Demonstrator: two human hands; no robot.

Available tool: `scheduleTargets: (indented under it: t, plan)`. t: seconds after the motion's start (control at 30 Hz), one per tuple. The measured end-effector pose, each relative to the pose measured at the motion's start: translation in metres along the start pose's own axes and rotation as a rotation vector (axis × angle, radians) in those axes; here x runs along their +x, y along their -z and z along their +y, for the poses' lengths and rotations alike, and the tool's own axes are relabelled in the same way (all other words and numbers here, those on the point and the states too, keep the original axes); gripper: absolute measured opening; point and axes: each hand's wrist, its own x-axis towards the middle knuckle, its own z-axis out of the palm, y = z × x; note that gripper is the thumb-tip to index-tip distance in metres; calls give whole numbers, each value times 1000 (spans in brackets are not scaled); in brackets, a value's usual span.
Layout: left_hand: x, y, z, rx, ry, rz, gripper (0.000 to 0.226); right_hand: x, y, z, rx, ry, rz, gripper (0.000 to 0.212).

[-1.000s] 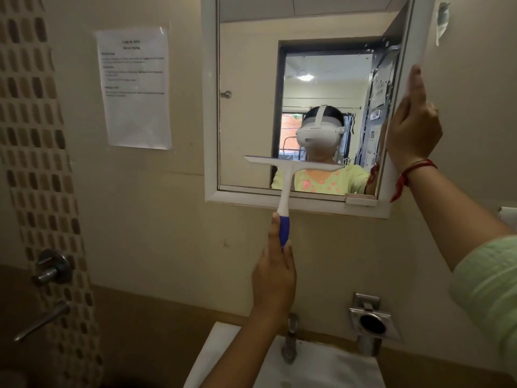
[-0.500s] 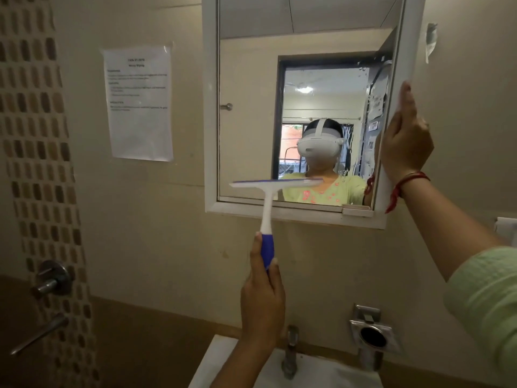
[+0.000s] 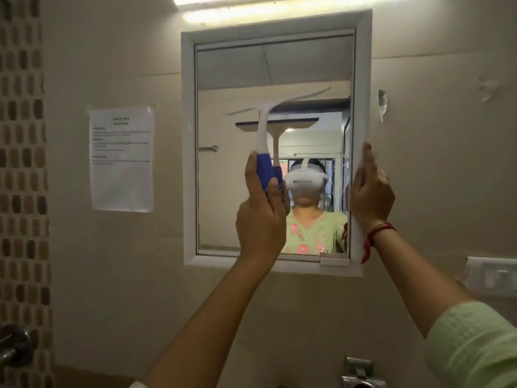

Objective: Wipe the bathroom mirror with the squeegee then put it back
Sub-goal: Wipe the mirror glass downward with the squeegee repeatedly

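Beige plaster wall [image 3: 436,169] is seen filling most of the view, with a strip of brown mosaic tile [image 3: 22,175] cut off at the left edge. The white-framed mirror [image 3: 232,65] is hung at centre; its lower glass is partly hidden behind the raised left hand [image 3: 260,219], and a bright light strip above it is cropped by the top edge. A printed paper notice [image 3: 122,159] is taped to the wall well to the left of the left grip; its text is too blurred to be read. A white switch plate [image 3: 495,278] is cut off at the right edge, and metal fittings at the bottom corners are only partly shown.

The right hand [image 3: 370,191] is laid flat along the right side of the mirror frame, fingers extended upward, nothing being clasped; a red thread [image 3: 375,236] is worn at its wrist, and a pale green sleeve [image 3: 475,348] is cropped at the lower right.

The squeegee [image 3: 264,141] is held in the left grip, closed around the blue lower handle. From that grip the white neck rises upward, and the blade is spread above it, tilted with its right end higher, in front of the upper glass. Whether the blade is pressed against the glass cannot be told; its reflection is seen just right of the handle.
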Motion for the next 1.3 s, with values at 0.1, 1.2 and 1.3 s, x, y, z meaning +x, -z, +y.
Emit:
scheduleTargets:
  t: [0.1, 1.2, 1.3]
  plan:
    - [34, -13, 17, -89, -3, -58, 53, 0, 0, -1, -2, 1, 9, 44]
    - [140, -95, 26, 111, -258, 80, 59, 5, -2, 3, 37, 9, 52, 44]
    - [141, -93, 27, 136, -256, 85, 60, 6, -3, 2, 41, 8, 49, 44]
